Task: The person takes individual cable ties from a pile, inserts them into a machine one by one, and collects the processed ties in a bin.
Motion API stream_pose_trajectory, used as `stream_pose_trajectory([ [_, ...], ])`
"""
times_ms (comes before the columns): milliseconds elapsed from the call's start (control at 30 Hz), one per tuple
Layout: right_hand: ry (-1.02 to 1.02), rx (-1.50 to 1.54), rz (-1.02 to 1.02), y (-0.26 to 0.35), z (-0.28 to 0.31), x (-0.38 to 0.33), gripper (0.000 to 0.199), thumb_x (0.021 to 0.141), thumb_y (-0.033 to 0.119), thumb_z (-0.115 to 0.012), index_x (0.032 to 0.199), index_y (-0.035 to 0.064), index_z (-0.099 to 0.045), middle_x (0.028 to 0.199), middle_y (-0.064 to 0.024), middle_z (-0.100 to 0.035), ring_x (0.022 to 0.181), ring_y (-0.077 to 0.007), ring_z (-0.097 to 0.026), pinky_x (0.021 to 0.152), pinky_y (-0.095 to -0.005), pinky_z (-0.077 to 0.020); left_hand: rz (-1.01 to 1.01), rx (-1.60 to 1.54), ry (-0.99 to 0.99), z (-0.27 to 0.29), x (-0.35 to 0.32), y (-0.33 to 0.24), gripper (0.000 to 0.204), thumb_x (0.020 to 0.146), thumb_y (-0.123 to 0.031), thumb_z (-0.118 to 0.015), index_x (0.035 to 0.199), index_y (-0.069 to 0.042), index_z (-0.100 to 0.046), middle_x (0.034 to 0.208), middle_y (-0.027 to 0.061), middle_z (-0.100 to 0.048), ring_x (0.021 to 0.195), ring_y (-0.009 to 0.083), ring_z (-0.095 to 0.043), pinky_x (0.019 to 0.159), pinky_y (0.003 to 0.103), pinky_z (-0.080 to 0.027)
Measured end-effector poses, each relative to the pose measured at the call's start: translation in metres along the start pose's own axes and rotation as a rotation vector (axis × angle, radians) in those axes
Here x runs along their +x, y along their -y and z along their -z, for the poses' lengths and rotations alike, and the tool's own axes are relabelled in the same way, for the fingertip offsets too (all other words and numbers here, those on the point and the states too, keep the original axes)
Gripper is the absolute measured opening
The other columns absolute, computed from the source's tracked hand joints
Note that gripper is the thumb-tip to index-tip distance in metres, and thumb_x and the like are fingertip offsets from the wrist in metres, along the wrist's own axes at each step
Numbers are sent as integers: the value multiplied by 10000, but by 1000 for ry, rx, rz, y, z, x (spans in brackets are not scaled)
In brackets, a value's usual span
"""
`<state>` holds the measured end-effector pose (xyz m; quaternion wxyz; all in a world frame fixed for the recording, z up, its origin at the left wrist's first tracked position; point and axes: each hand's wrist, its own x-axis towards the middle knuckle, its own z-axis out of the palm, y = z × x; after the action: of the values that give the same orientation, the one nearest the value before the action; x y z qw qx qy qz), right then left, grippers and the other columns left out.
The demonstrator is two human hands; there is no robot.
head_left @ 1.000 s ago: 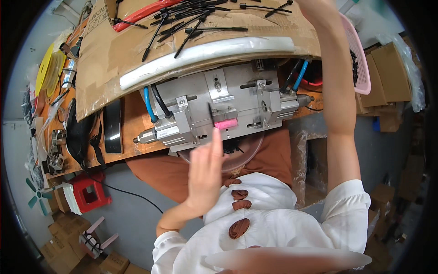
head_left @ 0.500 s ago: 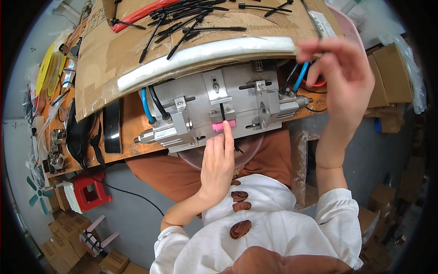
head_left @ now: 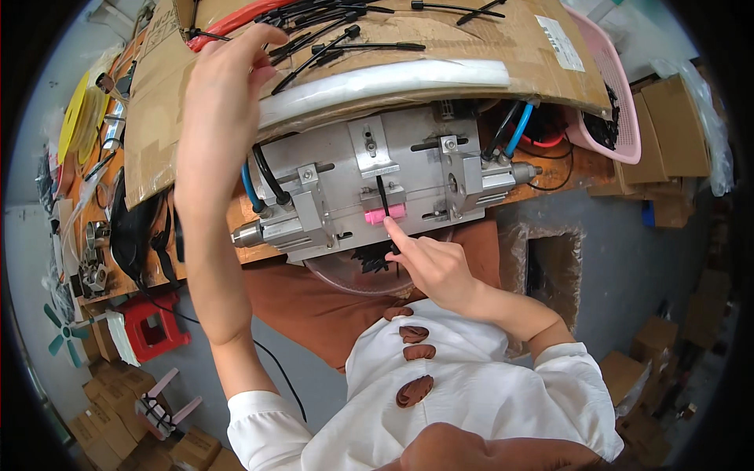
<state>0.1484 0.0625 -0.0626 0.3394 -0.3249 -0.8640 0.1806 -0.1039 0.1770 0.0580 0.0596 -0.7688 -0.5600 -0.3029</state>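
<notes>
1. Up at the left fingers (head_left: 259,47): left hand (head_left: 224,86) spread over loose black cable ties (head_left: 345,39) on the cardboard sheet (head_left: 503,39); cannot tell whether one is pinched.
2. Just beyond the right fingers (head_left: 393,231): pink block (head_left: 383,213) on the metal clamp fixture (head_left: 369,177), with a black tie (head_left: 382,192) standing upright in its slot.
3. Right hand (head_left: 436,267): index stretched out to the block's lower edge, other fingers curled, gripping nothing.
4. Risk: fingertip nipped if the air-driven clamp closes with it so near.
5. Risk: ties dragged off the tilted cardboard by a careless pull.
</notes>
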Motion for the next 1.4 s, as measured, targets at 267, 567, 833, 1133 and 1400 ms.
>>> stream_pose_trajectory([
  [267, -5, 7, -20, 3, -1, 1, 616, 724, 50, -751, 1286, -41, -516, 594, -42, -498, 509, -154, -511, 450, -298, -406, 77, -206, 180, 3, 3, -2, 260, 818, -29, -632, 1076, -65, -626, 788, 29, -578, 659, 142, -458, 618, 277, -414],
  [567, -74, -257, 164, -22, 79, 51, 421, 764, 68, -687, 1167, 0, -586, 742, -28, -598, 610, -170, -588, 482, -301, -467, -144, -86, 158, 1, 11, 9, 200, 803, 6, -620, 996, -42, -606, 964, 76, -578, 833, 260, -547, 728, 357, -440],
  [833, -117, -726, 202, -140, 175, 196, 176, 869, 63, -584, 1030, 10, -628, 925, -161, -657, 840, -245, -643, 696, -297, -503, -152, -157, 184, -11, 29, -9, 140, 800, 19, -611, 930, -20, -579, 834, 108, -550, 761, 282, -554, 668, 346, -438],
  [1133, -224, -801, 412, -111, 147, 228, 70, 746, -20, -527, 809, 9, -532, 868, -152, -536, 879, -316, -574, 744, -389, -476, -22, -70, 210, 6, 1, -37, 172, 810, -115, -685, 885, -14, -569, 745, 82, -476, 660, 196, -474, 606, 302, -415],
  [1400, -252, -409, -126, -89, 192, 218, 159, 892, 67, -553, 1035, 23, -607, 743, -64, -581, 713, -150, -574, 653, -267, -471, 195, -204, -192, 17, -89, -83, 300, 667, 142, -685, 924, 8, -608, 884, 102, -594, 755, 231, -559, 667, 311, -470],
])
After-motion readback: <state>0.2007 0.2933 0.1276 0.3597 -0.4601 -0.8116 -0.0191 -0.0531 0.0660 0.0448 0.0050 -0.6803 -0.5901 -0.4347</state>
